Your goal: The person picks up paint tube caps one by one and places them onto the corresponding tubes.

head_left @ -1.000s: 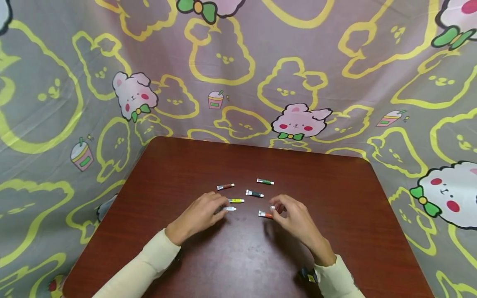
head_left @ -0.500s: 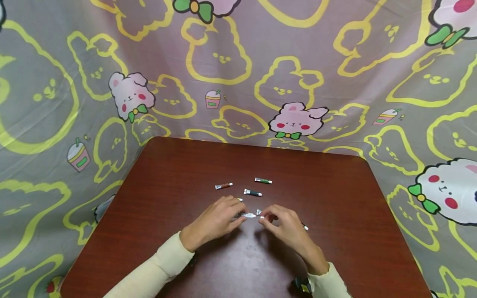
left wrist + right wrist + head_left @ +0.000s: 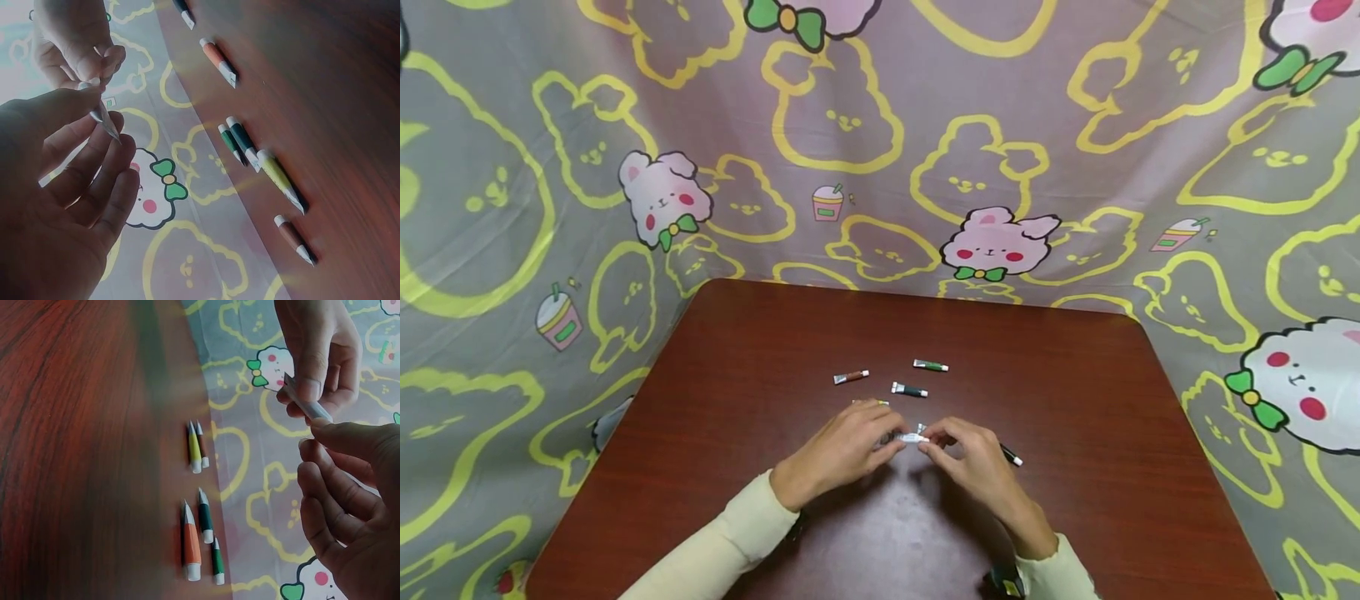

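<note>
My left hand (image 3: 850, 446) holds a small white paint tube (image 3: 913, 438) between thumb and fingers, above the table. At the tube's right end, my right hand (image 3: 973, 457) pinches the small white cap with thumb and index finger. The right wrist view shows the tube (image 3: 306, 403) slanting between both hands' fingertips, the other right fingers loosely bent. Behind the hands, a yellow paint tube (image 3: 278, 175) and an orange paint tube (image 3: 219, 61) lie on the table, mostly hidden in the head view. A black-bodied tube (image 3: 1011, 454) lies right of my right hand.
Farther back on the brown table (image 3: 760, 333) lie a brown paint tube (image 3: 851, 377), a dark green tube (image 3: 909, 390) and a green tube (image 3: 931, 365). A patterned cloth (image 3: 865, 108) hangs round the table's back and sides.
My left hand has lifted the white tube and moved right. My right hand has brought the small white cap left to the tube's end. The black-bodied tube has come into sight.
</note>
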The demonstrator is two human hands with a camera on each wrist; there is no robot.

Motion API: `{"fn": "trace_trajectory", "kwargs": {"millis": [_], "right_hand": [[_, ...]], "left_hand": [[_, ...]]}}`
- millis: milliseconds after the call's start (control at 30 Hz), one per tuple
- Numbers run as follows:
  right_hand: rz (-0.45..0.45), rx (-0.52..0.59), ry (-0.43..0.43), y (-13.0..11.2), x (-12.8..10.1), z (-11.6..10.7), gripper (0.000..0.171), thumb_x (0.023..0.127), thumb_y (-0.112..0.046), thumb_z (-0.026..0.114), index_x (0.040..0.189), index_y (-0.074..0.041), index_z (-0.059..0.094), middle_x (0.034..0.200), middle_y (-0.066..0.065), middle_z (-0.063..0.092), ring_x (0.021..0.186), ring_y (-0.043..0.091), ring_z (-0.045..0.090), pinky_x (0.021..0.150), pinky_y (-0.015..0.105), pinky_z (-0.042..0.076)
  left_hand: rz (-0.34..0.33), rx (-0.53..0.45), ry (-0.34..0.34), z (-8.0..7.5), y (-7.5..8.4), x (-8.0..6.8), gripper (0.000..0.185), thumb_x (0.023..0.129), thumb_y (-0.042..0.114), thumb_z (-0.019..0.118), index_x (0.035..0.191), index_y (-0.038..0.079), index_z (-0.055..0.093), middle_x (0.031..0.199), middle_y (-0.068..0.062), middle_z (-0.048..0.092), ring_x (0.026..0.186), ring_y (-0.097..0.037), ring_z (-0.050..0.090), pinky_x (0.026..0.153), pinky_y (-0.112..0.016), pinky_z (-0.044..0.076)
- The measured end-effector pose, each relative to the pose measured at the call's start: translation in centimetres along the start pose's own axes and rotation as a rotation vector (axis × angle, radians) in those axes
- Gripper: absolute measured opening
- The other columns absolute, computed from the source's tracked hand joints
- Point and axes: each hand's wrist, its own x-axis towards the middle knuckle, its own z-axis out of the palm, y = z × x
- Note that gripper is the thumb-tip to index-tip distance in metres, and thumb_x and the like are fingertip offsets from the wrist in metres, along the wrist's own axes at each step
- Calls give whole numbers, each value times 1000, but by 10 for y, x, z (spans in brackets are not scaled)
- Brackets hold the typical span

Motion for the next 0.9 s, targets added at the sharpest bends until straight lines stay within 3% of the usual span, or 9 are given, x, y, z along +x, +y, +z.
{"fn": "trace_trajectory", "kwargs": {"millis": [200, 267, 400, 533, 700, 900], "right_hand": [[-6, 26, 10, 1, 1, 0, 19, 86, -1, 90, 96, -12, 77, 85, -7, 74, 77, 4, 69, 70, 22, 60], [-20, 36, 5, 0, 1, 1, 19, 86, -1, 89, 96, -12, 78, 86, -6, 75, 77, 5, 70, 69, 25, 61], [-59, 0, 1, 0, 0, 3, 17, 87, -2, 88, 95, -12, 78, 87, -5, 76, 78, 5, 70, 68, 26, 61], [-64, -25, -17, 0, -1, 3, 16, 93, -2, 82, 89, -16, 76, 81, -9, 73, 74, 0, 65, 66, 19, 54], [27, -54, -10, -1, -1, 4, 26, 101, -6, 74, 80, -19, 70, 71, -14, 62, 66, -6, 53, 60, 16, 46], [131, 70, 6, -2, -1, 5, 11, 99, -9, 79, 98, -15, 70, 79, -11, 72, 70, -4, 65, 63, 27, 58]], "left_hand": [[24, -5, 22, 3, -2, 0, 12, 100, 23, 81, 108, 17, 75, 104, 6, 76, 100, -12, 71, 100, -37, 58], [37, -4, 29, 4, -2, -1, 12, 100, 23, 81, 108, 17, 75, 103, 6, 76, 99, -12, 71, 102, -37, 57], [48, 0, 18, 6, -2, -2, 12, 100, 22, 81, 108, 16, 75, 102, 5, 75, 99, -13, 71, 100, -36, 58], [56, 9, 10, 6, -1, -2, 11, 101, 22, 80, 108, 16, 75, 102, 5, 74, 99, -13, 71, 103, -35, 57], [78, 5, 60, 9, 1, -1, 13, 100, 23, 81, 111, 17, 75, 105, 7, 75, 100, -11, 70, 107, -35, 55], [82, 1, 109, 12, 0, -1, 16, 98, 20, 83, 111, 15, 75, 106, 6, 76, 100, -11, 70, 104, -35, 56]]}}
